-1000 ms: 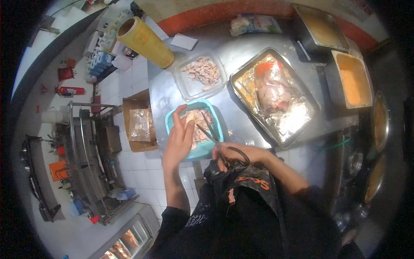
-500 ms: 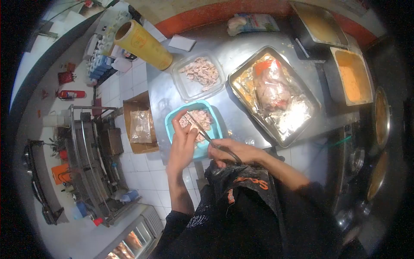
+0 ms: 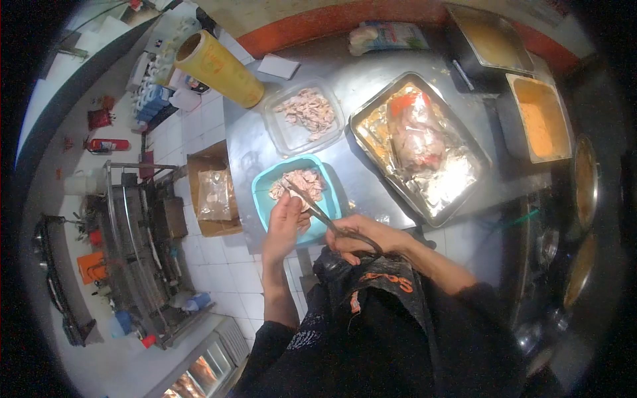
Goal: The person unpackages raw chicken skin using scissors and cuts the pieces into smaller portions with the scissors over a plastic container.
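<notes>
Mostly pale pink meat bits [image 3: 312, 182] below dark, slim scissors [image 3: 320, 215].

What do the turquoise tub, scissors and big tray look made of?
Tub: likely smooth plastic, evenly coloured, softly glossy. Scissors: probably metal, from the slim, dull grey blades; handle material unclear. Tray: apparently shiny metal, given its grey, reflective rim.

You see a fire extinguisher [image 3: 109, 144] and metal rack [image 3: 136, 245] at the frame's left, and a cardboard box [image 3: 208, 160] left of centre.
</notes>
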Tool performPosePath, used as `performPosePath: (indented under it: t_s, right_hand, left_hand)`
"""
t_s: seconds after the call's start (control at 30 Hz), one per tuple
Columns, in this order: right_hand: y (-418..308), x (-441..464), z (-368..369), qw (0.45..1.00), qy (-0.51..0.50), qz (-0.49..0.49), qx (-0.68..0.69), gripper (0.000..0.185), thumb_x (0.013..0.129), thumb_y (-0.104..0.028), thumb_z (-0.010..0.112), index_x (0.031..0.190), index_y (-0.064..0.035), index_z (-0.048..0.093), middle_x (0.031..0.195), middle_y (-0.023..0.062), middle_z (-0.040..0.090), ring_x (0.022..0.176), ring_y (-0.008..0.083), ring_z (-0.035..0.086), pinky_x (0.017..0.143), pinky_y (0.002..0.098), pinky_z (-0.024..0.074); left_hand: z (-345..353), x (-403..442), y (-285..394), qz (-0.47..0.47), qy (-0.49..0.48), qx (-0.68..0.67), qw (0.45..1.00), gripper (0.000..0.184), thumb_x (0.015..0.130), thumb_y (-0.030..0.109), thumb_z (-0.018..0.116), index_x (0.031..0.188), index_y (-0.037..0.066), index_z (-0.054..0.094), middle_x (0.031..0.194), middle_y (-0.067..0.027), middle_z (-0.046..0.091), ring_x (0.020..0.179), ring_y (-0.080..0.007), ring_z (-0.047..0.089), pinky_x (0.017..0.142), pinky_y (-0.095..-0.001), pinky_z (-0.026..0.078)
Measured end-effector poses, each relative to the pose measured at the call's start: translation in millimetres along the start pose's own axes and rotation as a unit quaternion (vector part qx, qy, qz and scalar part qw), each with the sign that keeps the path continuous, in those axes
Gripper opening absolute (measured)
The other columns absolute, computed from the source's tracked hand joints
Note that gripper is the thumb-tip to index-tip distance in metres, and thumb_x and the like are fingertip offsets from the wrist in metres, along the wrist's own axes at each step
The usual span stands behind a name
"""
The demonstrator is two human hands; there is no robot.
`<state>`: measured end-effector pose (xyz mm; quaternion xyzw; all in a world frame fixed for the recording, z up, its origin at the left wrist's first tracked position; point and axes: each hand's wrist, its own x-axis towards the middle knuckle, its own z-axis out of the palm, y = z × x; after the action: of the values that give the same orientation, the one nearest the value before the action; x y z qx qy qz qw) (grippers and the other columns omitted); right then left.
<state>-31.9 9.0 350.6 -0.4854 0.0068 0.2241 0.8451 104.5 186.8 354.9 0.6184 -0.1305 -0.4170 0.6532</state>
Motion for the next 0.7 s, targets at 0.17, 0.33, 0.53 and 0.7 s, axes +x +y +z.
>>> performPosePath:
  t_s: [0.17, 0.33, 0.53, 0.7]
  right_hand:
    - [1, -1, 0, 0.999, -0.016, -0.025, 0.041, 0.028, 0.101, -0.027, 0.058, 0.099, 0.0004, 0.058, 0.073, 0.0055, 0.059, 0.058, 0.0121, 0.058, 0.053, 0.0256, 0.0458]
    - [2, -1, -4, 0.997, -0.047, -0.031, 0.056, 0.046, 0.102, -0.046, 0.056, 0.105, -0.0002, 0.058, 0.077, 0.0058, 0.061, 0.068, 0.0129, 0.059, 0.062, 0.0261, 0.0477]
    - [-3, 5, 4, 0.997, -0.045, -0.055, 0.041, 0.043, 0.105, -0.043, 0.053, 0.106, 0.0002, 0.058, 0.077, 0.0054, 0.062, 0.071, 0.0132, 0.060, 0.065, 0.0266, 0.0487]
    - [-4, 2, 6, 1.000, 0.017, 0.005, -0.013, 0.035, 0.105, -0.033, 0.056, 0.103, 0.0016, 0.058, 0.071, 0.0054, 0.059, 0.063, 0.0127, 0.060, 0.059, 0.0266, 0.0485]
  left_hand:
    - [4, 1, -14, 0.041, 0.032, 0.021, 0.998, 0.039, 0.110, 0.041, 0.046, 0.112, 0.003, 0.058, 0.071, 0.0076, 0.039, 0.059, -0.0019, 0.031, 0.052, -0.0222, 0.027]
    - [13, 1, -7, 0.042, 0.050, 0.013, 0.998, 0.043, 0.109, 0.044, 0.047, 0.098, 0.004, 0.059, 0.068, 0.0085, 0.037, 0.057, -0.0014, 0.030, 0.051, -0.0223, 0.025]
    - [16, 1, -14, 0.026, 0.062, 0.010, 0.998, 0.046, 0.107, 0.046, 0.050, 0.086, 0.006, 0.057, 0.064, 0.0083, 0.035, 0.055, -0.0021, 0.029, 0.050, -0.0233, 0.024]
    - [12, 1, -21, 0.038, 0.068, 0.024, 0.997, 0.049, 0.108, 0.048, 0.048, 0.077, 0.009, 0.046, 0.064, 0.0064, 0.035, 0.056, -0.0039, 0.029, 0.050, -0.0243, 0.024]
